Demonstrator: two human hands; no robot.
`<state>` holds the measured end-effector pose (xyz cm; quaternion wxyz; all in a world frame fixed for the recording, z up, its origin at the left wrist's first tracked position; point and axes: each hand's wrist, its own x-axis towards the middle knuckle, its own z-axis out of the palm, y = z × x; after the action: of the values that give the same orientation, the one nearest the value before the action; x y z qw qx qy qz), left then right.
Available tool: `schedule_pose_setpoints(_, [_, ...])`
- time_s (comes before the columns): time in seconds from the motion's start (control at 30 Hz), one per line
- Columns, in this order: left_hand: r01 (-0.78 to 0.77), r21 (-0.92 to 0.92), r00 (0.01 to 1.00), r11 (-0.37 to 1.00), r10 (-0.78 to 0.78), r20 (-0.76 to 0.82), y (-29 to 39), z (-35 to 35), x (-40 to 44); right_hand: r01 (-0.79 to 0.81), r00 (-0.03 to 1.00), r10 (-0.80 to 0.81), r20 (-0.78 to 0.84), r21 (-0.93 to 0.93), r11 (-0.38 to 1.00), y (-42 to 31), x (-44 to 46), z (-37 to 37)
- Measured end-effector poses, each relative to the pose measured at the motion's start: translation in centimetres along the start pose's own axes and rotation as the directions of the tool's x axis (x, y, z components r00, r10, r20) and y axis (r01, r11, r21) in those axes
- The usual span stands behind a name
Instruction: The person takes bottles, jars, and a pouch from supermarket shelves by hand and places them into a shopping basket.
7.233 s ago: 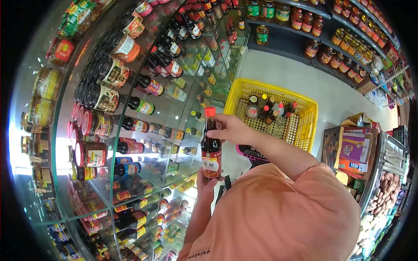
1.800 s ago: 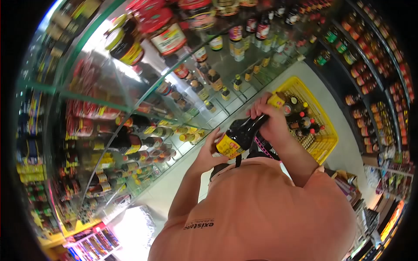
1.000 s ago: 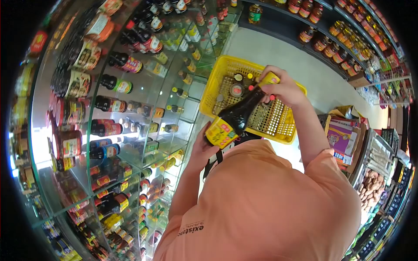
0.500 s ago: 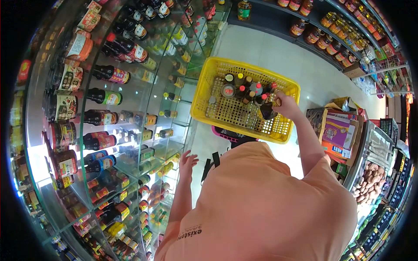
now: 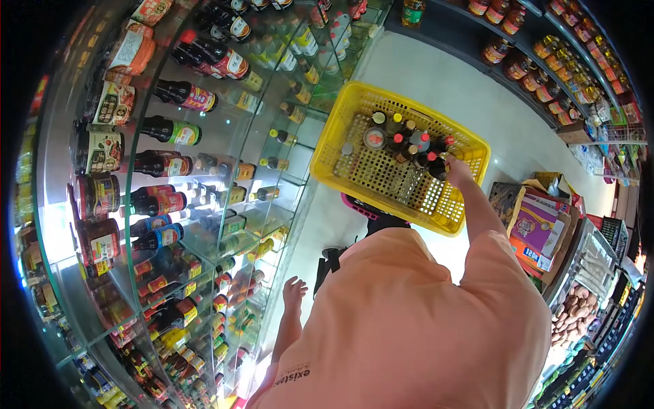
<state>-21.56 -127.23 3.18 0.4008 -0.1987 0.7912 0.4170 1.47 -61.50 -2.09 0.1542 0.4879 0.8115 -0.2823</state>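
My right hand (image 5: 456, 170) reaches into the right side of a yellow basket (image 5: 330, 146), its fingers closed at the top of a dark bottle (image 5: 437, 170) that stands beside other bottles. Several bottles with red, yellow and dark caps and a round-lidded jar (image 5: 374, 138) are grouped in the basket's upper middle. My left hand (image 5: 295, 292) hangs low beside the glass shelves, fingers apart and holding nothing.
Glass shelves (image 5: 225, 204) with bottles and jars line the left side. Dark shelves (image 5: 436, 51) with oil bottles curve across the top right. Cardboard boxes (image 5: 538, 225) and a case with potatoes (image 5: 575, 313) stand at the right. A pink-edged item (image 5: 361, 206) lies below the basket.
The dark bottle with the yellow label went from both my hands into the basket, carried by my right hand. My left hand let go of it and dropped lower.
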Motion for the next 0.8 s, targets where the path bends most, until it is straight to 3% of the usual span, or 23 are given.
schedule_pose_setpoints(0.43, [0.032,0.129,0.999,0.991,-0.032,0.001,-4.0,-1.4,-1.2,0.009,0.994,-0.003,-0.105,0.063,0.998,1.0,2.6,2.1])
schedule_pose_setpoints(0.53, [-0.034,0.087,0.998,0.996,0.029,0.062,-5.2,-1.4,-0.2,0.069,0.991,-0.055,-0.125,0.115,0.991,4.4,5.7,4.7])
schedule_pose_setpoints(0.57, [-0.029,0.055,0.999,0.998,0.027,0.023,-5.7,-1.3,0.3,0.021,0.995,-0.009,-0.103,0.117,0.993,5.2,6.7,5.5])
schedule_pose_setpoints(0.63, [-0.116,0.004,0.988,0.993,0.115,0.099,-8.3,-1.7,2.0,0.046,0.995,-0.046,-0.09,-0.003,0.999,3.5,5.8,4.4])
schedule_pose_setpoints(0.7, [-0.179,0.154,0.983,0.972,0.171,0.064,-5.8,-1.0,0.6,0.146,0.988,-0.134,-0.076,0.196,0.97,5.7,7.1,6.0])
schedule_pose_setpoints(0.73, [-0.165,0.18,0.986,0.97,0.157,0.058,-5.8,-1.1,0.9,0.224,0.96,-0.225,-0.169,-0.028,0.974,7.5,8.2,7.9])
schedule_pose_setpoints(0.77, [-0.151,0.206,0.988,0.967,0.142,0.06,-6.1,-1.2,1.4,0.165,0.978,-0.143,-0.15,0.149,0.975,5.8,6.6,6.6])
schedule_pose_setpoints(0.8, [-0.137,0.171,0.99,0.976,0.137,0.016,-5.7,-1.3,1.2,0.162,0.972,-0.142,-0.188,0.093,0.982,5.4,6.0,6.7])
